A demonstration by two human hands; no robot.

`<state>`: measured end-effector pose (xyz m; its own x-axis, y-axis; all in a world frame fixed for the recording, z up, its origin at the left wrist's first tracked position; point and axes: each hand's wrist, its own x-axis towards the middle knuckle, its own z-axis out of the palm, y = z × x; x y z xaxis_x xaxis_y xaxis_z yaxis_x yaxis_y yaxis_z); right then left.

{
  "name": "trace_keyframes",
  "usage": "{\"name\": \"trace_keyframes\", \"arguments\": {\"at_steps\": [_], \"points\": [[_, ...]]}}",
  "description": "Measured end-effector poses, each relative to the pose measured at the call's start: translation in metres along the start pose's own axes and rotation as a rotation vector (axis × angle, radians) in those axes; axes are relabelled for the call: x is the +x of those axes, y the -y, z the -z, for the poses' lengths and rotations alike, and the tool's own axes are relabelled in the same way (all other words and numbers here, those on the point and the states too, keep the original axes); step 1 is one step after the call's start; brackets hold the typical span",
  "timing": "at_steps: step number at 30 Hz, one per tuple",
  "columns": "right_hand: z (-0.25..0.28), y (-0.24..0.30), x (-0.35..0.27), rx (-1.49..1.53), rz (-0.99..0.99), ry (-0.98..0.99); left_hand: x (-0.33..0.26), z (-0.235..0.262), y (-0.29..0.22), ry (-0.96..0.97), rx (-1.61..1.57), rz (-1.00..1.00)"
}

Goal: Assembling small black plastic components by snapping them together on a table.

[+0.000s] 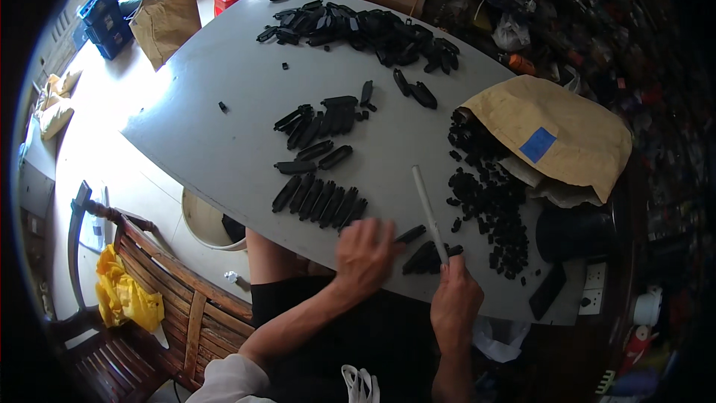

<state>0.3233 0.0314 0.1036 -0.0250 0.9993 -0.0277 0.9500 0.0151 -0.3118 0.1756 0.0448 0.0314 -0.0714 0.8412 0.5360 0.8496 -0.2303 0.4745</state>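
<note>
My right hand (456,295) grips the lower end of a slim pale grey rod (425,198), which points away over the table. Beneath and beside the rod's lower part lie a few long black plastic pieces (421,260). My left hand (365,255), smeared by motion, is at the near end of a neat row of long black plastic pieces (319,200). Another black piece (410,233) lies just right of its fingers; whether they touch it I cannot tell. What the left fingers hold, if anything, is hidden.
More black pieces form a loose group (321,123) mid-table and a big heap (365,30) at the far side. Small black parts (488,205) spill from a brown paper sack (556,130) on the right. A wooden bench (186,291) and a bucket (201,220) stand left.
</note>
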Motion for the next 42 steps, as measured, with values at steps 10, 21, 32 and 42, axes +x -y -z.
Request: {"name": "trace_keyframes", "arguments": {"at_steps": [10,21,32,42], "points": [[-0.014,0.006,-0.006,-0.058,0.06,0.131,-0.002,-0.005,0.024,-0.048,0.157,0.052],[-0.008,0.023,0.0,-0.125,0.081,-0.007,0.002,-0.019,0.017,-0.03,-0.014,0.061],[0.001,0.025,0.006,0.014,0.013,-0.075,0.002,-0.02,0.02,0.01,0.019,0.081],[-0.014,-0.022,0.035,-0.187,-0.095,-0.088,0.006,-0.019,0.022,0.028,0.051,0.132]]}}
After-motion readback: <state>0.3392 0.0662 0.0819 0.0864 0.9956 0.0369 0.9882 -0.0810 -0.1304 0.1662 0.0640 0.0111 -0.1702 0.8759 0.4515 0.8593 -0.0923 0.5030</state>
